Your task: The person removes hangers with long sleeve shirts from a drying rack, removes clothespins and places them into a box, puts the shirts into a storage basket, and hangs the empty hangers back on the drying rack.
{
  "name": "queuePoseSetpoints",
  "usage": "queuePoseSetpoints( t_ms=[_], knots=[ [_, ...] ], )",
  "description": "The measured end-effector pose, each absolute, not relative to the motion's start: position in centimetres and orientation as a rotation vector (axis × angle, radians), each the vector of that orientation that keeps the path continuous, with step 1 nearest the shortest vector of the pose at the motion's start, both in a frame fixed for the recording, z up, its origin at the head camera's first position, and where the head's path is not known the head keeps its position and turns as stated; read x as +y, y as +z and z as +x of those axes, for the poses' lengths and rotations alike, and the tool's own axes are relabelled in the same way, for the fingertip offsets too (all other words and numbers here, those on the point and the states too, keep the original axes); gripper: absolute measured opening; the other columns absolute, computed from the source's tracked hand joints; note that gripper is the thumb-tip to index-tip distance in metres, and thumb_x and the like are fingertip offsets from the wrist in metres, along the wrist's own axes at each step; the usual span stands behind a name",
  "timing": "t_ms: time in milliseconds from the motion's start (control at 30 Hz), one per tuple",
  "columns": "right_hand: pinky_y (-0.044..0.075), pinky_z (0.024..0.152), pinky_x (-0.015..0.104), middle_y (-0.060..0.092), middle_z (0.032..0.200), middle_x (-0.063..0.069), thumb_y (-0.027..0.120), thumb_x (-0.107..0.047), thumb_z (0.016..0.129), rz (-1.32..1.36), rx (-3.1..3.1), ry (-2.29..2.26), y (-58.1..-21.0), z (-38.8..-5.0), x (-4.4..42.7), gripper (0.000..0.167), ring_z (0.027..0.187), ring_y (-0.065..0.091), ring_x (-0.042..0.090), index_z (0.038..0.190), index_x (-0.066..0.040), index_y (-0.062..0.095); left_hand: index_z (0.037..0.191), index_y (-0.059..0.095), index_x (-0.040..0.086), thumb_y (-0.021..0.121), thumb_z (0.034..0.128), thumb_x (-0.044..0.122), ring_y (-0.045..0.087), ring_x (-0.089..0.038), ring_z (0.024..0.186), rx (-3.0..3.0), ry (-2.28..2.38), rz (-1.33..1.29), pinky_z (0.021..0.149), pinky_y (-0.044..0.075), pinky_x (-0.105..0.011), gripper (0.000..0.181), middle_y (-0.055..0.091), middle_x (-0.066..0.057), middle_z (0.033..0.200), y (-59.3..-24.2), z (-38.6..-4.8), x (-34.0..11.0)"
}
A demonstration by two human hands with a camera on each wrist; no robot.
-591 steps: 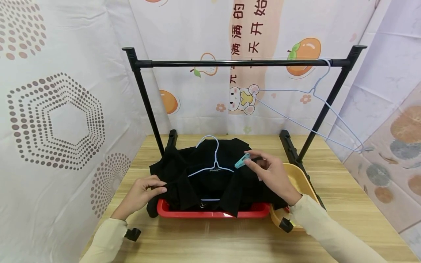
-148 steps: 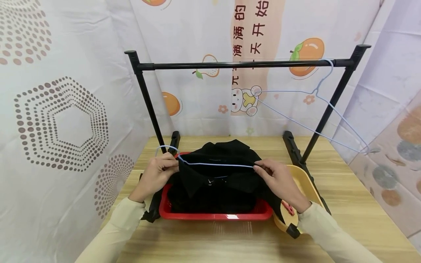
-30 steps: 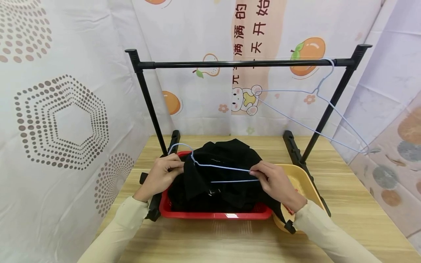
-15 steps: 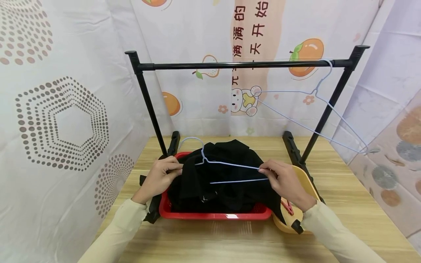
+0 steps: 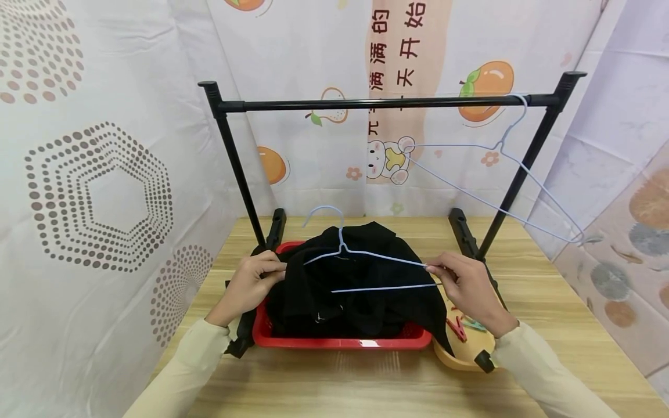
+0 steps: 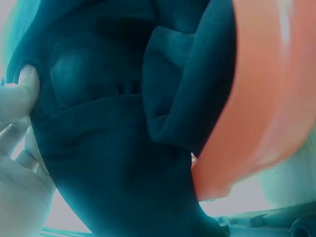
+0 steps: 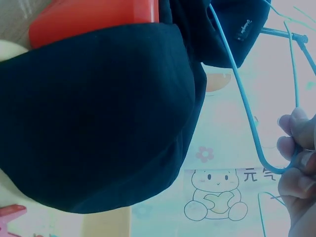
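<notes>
A black collared shirt [image 5: 360,313] lies heaped in and over a red basket [image 5: 345,343]. My left hand [image 5: 248,290] pinches its left shoulder, thumb on the cloth in the left wrist view. A light-blue hanger [image 5: 384,258] reaches into that shoulder, where the cloth hides its left end. At the other end, my right hand [image 5: 467,287] grips the hanger's corner, which is outside the shirt. The right wrist view shows fingers curled round the bent wire [image 7: 252,123], with the shirt's loose sleeve [image 7: 98,123] beside it.
A black rack bar [image 5: 376,104] spans above, with a second blue hanger [image 5: 455,186] on its right end. A yellow tray [image 5: 455,363] at the right contains a red clothespin [image 5: 457,329] and a teal clothespin [image 5: 474,324]. The sleeve overlaps its edge.
Over the last second the hanger slid right with my right hand and its hook turned upright. About twenty seconds ago my right hand held a teal clothespin, and both hanger ends were inside the shirt.
</notes>
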State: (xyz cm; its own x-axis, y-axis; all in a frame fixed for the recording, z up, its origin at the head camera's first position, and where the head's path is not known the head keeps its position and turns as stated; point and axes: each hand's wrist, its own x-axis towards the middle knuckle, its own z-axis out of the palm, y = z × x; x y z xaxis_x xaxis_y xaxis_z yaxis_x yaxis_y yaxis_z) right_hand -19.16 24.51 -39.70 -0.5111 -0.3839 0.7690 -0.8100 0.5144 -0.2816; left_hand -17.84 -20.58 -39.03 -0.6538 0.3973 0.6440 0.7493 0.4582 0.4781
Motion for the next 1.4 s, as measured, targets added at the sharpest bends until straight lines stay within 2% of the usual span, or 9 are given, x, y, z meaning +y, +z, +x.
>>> queuePoseSetpoints(
  t_ms=[233,467,600,800,1133,1400],
  knots=[
    [0.034,0.054,0.014,0.065,0.083,-0.010,0.080,0.013,0.080,0.939,-2.128,0.844,-39.8,-19.1,25.1,0.032,0.058,0.039,0.001,0.095,-0.014,0.076,0.097,0.081,0.002,0.076,0.0823,-0.016,0.061,-0.011,0.073,-2.267,-1.063,-0.945,0.064,0.047,-0.018,0.023,0.070,0.001,0.087,-39.3,-17.8,-20.9],
    [0.033,0.054,0.014,0.067,0.082,-0.005,0.079,0.015,0.079,0.912,-2.111,0.855,-40.1,-19.2,25.7,0.032,0.059,0.039,0.000,0.094,-0.013,0.076,0.097,0.081,0.003,0.076,0.0826,-0.016,0.061,-0.010,0.072,-2.270,-1.072,-0.934,0.064,0.048,-0.018,0.024,0.069,0.003,0.087,-39.7,-17.8,-21.4],
    [0.033,0.055,0.014,0.067,0.081,-0.004,0.079,0.017,0.077,0.903,-2.094,0.849,-40.3,-19.4,26.0,0.032,0.060,0.040,0.000,0.093,-0.011,0.076,0.097,0.081,0.003,0.077,0.0821,-0.016,0.061,-0.011,0.072,-2.273,-1.071,-0.929,0.064,0.048,-0.018,0.024,0.070,0.002,0.087,-39.9,-17.8,-21.5],
    [0.032,0.056,0.015,0.064,0.078,-0.005,0.080,0.015,0.079,0.859,-2.129,0.861,-40.5,-19.3,26.6,0.027,0.060,0.039,0.002,0.091,-0.009,0.075,0.098,0.082,0.003,0.077,0.0821,-0.016,0.063,-0.011,0.074,-2.282,-1.073,-0.920,0.066,0.050,-0.018,0.025,0.070,0.001,0.088,-40.1,-17.8,-21.7],
    [0.029,0.053,0.014,0.059,0.071,-0.005,0.082,0.018,0.072,0.838,-2.088,0.837,-40.8,-19.5,27.4,0.034,0.057,0.036,0.001,0.091,-0.009,0.075,0.098,0.081,0.004,0.077,0.0844,-0.012,0.062,-0.009,0.074,-2.314,-1.062,-0.897,0.065,0.050,-0.019,0.021,0.070,0.001,0.088,-40.4,-17.7,-22.1],
    [0.031,0.053,0.014,0.058,0.071,-0.009,0.082,0.014,0.077,0.794,-2.127,0.841,-40.5,-19.1,28.0,0.027,0.056,0.037,0.001,0.091,-0.009,0.076,0.100,0.081,0.003,0.078,0.0858,-0.007,0.058,-0.007,0.071,-2.334,-1.055,-0.856,0.062,0.046,-0.020,0.018,0.069,-0.002,0.088,-40.5,-17.6,-22.5]
  ],
)
